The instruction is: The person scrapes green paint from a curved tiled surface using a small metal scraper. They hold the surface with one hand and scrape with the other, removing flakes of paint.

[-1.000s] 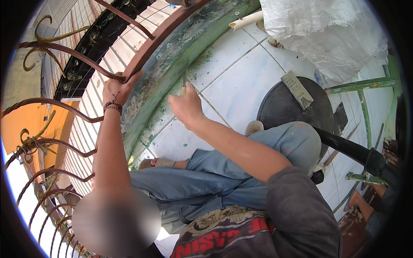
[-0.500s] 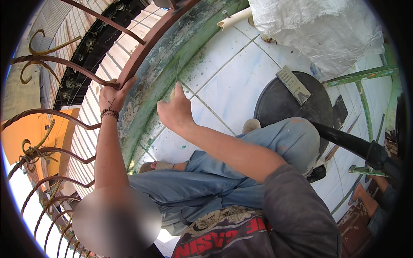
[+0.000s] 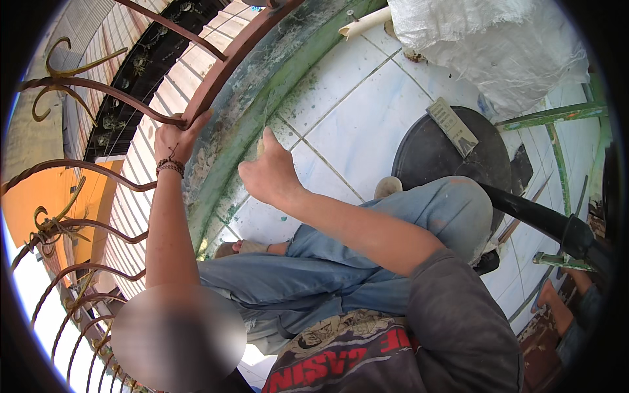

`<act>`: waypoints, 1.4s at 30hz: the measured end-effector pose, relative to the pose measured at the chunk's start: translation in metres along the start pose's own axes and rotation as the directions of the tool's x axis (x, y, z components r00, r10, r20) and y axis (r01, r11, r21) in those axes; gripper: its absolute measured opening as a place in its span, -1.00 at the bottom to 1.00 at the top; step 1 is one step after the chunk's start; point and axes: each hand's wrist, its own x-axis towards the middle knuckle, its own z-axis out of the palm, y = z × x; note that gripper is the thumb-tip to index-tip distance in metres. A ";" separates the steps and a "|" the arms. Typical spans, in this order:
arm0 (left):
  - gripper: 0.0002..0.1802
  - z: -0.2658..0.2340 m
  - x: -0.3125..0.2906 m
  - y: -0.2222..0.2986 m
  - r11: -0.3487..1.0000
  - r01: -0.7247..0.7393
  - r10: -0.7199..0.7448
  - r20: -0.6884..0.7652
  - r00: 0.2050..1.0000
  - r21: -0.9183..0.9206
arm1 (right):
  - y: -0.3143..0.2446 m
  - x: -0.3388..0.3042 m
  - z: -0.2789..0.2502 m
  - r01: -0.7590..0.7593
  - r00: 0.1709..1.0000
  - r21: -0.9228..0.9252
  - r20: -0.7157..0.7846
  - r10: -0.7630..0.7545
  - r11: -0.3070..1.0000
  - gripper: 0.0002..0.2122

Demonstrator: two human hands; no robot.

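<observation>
At the left, my left hand (image 3: 175,141) is closed around the brown metal railing (image 3: 209,88), where a curved bar meets the flat rail. My right hand (image 3: 270,171) is closed on a thin tool with a pale yellowish handle (image 3: 261,147), the index finger stretched along it. A narrow, faint blade seems to run from that handle toward the worn green-painted ledge (image 3: 288,98). The hand hides most of the tool, so I cannot tell its exact kind or whether its tip touches the ledge.
Green specks dot the white floor tiles (image 3: 354,124). A flat grey packet (image 3: 453,128) lies on a round black stool (image 3: 419,150) to the right. Beyond are a white woven sack (image 3: 485,46), a cut pale pipe (image 3: 363,24) and a green metal frame (image 3: 553,116). Another person's leg (image 3: 557,304) shows at far right.
The whole view has shifted slightly. Both hands keep their grips, the left on the railing and the right on the thin tool, with hardly any movement.
</observation>
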 end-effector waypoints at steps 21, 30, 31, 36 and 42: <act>-0.16 -0.001 0.000 -0.001 1.000 -0.004 0.004 -0.006 1.000 0.028 | -0.016 0.044 -0.069 -0.220 0.967 0.158 0.164 0.195 0.963 -0.54; -0.17 0.001 0.002 -0.002 0.997 -0.004 0.009 -0.057 0.998 0.080 | -0.021 0.031 -0.061 -0.153 0.978 0.059 0.152 0.143 0.986 -0.51; -0.16 0.002 0.001 -0.002 0.998 -0.003 0.007 -0.052 0.999 0.067 | -0.022 0.028 -0.059 -0.137 0.979 0.034 0.155 0.130 0.990 -0.51; -0.16 0.001 0.001 -0.006 1.000 0.012 -0.012 -0.011 1.000 0.013 | -0.033 0.029 -0.065 -0.011 0.973 -0.156 0.225 0.047 0.988 -0.58; -0.15 0.001 0.002 -0.005 0.999 0.010 -0.009 -0.025 1.000 0.038 | -0.024 0.022 -0.045 0.063 0.996 -0.220 0.081 -0.046 0.974 -0.75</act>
